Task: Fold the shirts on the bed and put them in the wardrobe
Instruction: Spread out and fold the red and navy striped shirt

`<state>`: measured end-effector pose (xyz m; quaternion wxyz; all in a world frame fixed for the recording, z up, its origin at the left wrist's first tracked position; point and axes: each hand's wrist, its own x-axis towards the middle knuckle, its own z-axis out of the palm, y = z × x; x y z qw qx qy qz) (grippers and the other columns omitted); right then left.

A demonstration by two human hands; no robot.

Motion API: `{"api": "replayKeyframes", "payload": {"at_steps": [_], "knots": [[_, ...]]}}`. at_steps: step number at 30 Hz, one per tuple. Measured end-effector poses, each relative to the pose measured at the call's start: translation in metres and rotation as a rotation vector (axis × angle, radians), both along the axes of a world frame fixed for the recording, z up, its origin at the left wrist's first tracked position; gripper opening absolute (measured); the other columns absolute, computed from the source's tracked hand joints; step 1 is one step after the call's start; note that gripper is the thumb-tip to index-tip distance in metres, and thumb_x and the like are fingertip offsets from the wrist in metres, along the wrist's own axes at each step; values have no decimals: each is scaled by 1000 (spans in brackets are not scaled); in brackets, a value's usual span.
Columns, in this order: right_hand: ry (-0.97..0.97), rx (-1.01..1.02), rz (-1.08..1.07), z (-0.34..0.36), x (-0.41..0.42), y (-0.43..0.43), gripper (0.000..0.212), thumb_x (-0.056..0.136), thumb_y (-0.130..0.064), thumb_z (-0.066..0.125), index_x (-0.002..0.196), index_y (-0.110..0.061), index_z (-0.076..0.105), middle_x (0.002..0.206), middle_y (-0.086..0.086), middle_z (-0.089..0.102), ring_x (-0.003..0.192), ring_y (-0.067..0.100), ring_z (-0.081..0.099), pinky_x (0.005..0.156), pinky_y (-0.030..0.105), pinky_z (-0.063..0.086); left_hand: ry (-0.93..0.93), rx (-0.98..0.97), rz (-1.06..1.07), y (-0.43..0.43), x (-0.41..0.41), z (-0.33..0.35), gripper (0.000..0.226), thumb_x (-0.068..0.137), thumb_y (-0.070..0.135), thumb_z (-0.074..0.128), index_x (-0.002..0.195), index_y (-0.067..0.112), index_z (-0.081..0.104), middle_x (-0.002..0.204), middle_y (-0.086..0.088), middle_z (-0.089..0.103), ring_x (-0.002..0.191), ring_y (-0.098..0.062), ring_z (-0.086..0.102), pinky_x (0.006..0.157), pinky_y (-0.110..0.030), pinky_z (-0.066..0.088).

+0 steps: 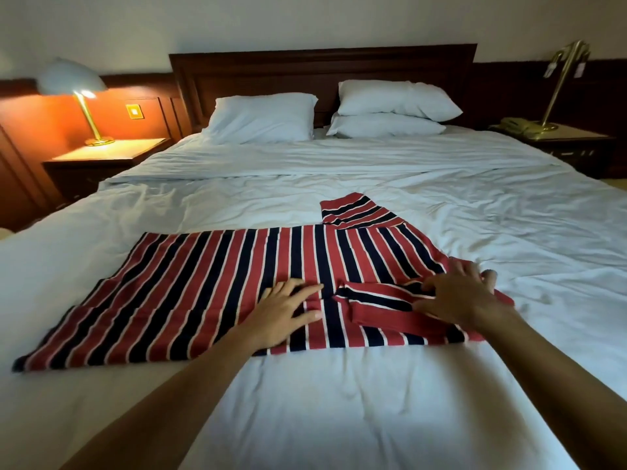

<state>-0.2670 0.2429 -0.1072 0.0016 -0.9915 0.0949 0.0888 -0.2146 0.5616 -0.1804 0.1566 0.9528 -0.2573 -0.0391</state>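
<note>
Head view: a person's left hand (285, 308) and right hand (458, 295), fingers spread flat, press a striped shirt (203, 286) lying across the middle of the bed (339, 408), well short of its pillows (264, 117).

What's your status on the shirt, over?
Left hand flat on striped shirt. Right hand pressing near sleeve, folded inward. Far sleeve unfolded on bed. Nothing in the way.

Dim room; warm glow from lit bedside lamp (73, 86) at left, right side dark; wide-angle bowing at edges; slight softness, hand (464, 293) at right motion-blurred
</note>
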Motion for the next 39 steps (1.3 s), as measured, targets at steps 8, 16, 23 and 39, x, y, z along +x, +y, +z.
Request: {"api": "replayKeyframes", "payload": {"at_steps": [8, 16, 23, 39], "knots": [[119, 229, 391, -51, 25, 62, 92, 66, -90, -12, 150, -55, -4, 165, -4, -10, 151, 20, -14, 118, 53, -8, -41, -1, 46, 131, 10, 8, 55, 85, 74, 38, 89, 25, 61, 74, 7, 63, 66, -7, 61, 69, -27, 53], [-299, 317, 323, -48, 81, 81, 86, 78, -85, -7, 126, -41, 50, 137, -11, 48, 133, 14, 41, 113, 50, 19, -381, 108, 251, 203, 55, -15, 64, 88, 81, 18, 100, 30, 55, 105, 9, 57, 98, -13, 55, 87, -34, 43], [-61, 203, 499, -93, 194, 143, 68, 90, -70, 3, 150, -45, -17, 159, -12, -25, 145, 13, -30, 118, 41, -17, -65, 224, 287, 189, 152, -35, 87, 78, 90, 2, 151, 48, -18, 163, 10, -21, 151, -18, -22, 124, -46, -12], [-12, -605, 598, -5, 285, 87, 56, 87, -76, 41, 112, -31, 65, 111, -8, 65, 114, 16, 47, 92, 38, 29, -618, 82, -24, 222, 221, 5, 48, 89, 65, 36, 97, 24, 60, 86, 5, 66, 76, -20, 64, 59, -30, 44]]}}
